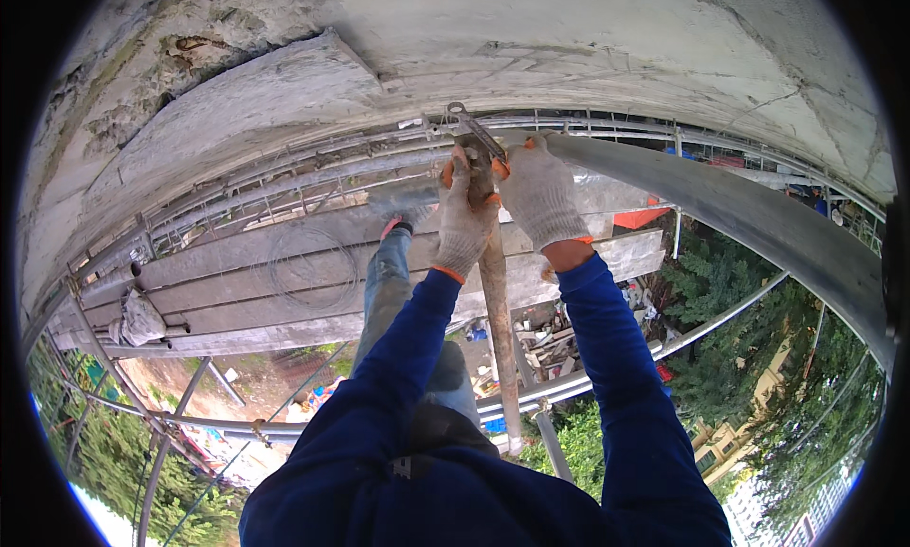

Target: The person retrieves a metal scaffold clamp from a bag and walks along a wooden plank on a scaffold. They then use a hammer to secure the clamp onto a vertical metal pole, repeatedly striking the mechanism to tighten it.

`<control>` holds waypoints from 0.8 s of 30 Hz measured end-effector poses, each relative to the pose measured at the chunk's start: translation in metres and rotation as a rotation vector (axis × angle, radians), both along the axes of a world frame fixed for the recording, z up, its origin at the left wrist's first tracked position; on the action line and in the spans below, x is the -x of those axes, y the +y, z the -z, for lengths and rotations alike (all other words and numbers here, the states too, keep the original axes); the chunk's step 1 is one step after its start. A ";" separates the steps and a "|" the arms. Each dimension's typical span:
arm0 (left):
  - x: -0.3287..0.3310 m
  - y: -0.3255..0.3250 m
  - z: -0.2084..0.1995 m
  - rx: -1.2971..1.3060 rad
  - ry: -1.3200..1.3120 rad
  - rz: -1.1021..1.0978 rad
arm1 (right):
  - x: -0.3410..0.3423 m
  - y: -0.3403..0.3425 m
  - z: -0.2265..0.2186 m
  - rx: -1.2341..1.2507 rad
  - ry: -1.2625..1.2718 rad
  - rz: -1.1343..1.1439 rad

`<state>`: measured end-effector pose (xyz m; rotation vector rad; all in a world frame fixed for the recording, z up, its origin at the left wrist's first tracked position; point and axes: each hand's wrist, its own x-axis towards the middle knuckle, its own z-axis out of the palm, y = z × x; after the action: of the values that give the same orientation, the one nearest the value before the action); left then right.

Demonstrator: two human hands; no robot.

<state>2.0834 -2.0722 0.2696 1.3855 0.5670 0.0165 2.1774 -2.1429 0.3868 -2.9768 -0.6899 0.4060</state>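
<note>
A long rusty scaffold pipe [499, 319] runs from the lower middle up to between my hands. My left hand [463, 227], in a knitted work glove with orange trim, is closed around the pipe's upper part from the left side. A metal wrench [482, 136] with a ring end slants across the top of the pipe. My right hand [544, 194], gloved likewise, is closed at the wrench's lower right end. Its fingertips are partly hidden behind the glove. What sits at the pipe's top under the wrench is hard to make out.
Close above is a rough concrete surface [569, 45]. Below lie scaffold planks [218, 272] with a wire coil [308, 267] and a whitish bag [140, 318]. A wide grey beam [720, 191] curves along the right. Through gaps, debris [545, 348] and trees show far below.
</note>
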 end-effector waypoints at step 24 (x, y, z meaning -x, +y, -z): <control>-0.020 -0.037 0.016 0.042 0.040 -0.383 | 0.000 -0.024 0.053 -0.879 0.541 0.751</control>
<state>2.1037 -2.1092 0.2531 1.2218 0.8540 0.2843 2.1776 -2.1666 0.3343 -1.9367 0.2684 0.5924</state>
